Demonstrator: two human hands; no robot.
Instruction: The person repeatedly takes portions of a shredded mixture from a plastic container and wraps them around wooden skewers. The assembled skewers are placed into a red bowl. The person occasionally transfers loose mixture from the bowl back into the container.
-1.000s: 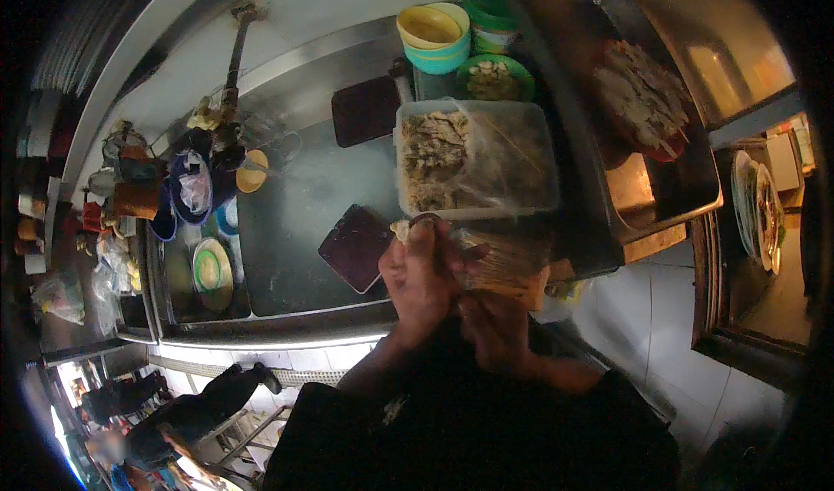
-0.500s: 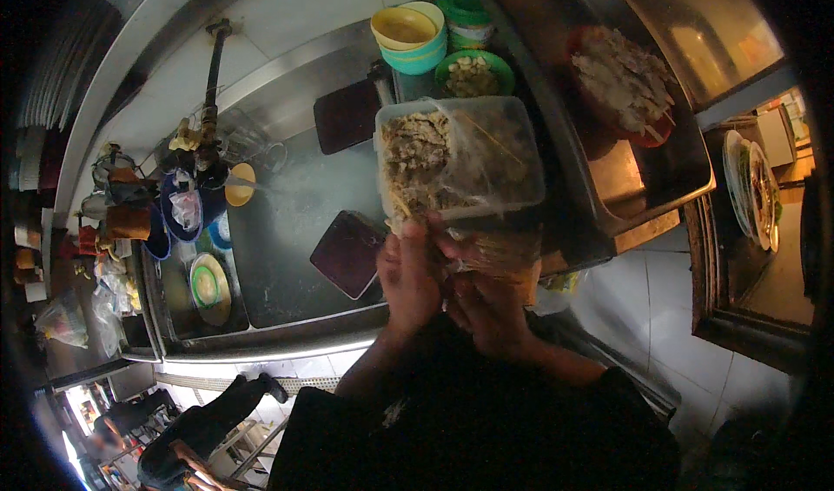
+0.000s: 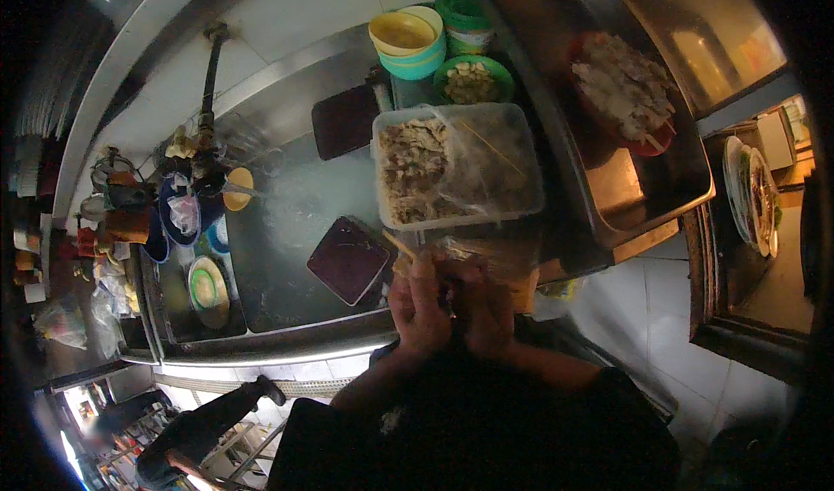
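Note:
My left hand [image 3: 419,313] is closed around a thin wooden skewer [image 3: 400,245], whose end sticks out up and to the left past the fingers. Close beside it, my right hand [image 3: 485,317] has its fingers curled in toward the left one; shadow hides what they grip. Just beyond both hands stands a clear plastic tub [image 3: 532,197] of pale, chopped meat [image 3: 415,156]. A clear plastic bag [image 3: 478,165] covers its right part, with one loose stick lying on top. A plastic-wrapped bundle [image 3: 512,261], seemingly of sticks, lies between the tub and my right hand.
Left is a wet metal sink [image 3: 287,291] with running water and two dark square trays, the nearer one [image 3: 349,261]. Stacked bowls [image 3: 408,61] and a green bowl [image 3: 473,80] stand behind the tub. A deep metal pan [image 3: 612,217] at right holds a red plate of skewered meat [image 3: 624,91].
Both hands have drawn back toward my body, away from the tub's near edge. The skewer now shows clearly above my left hand.

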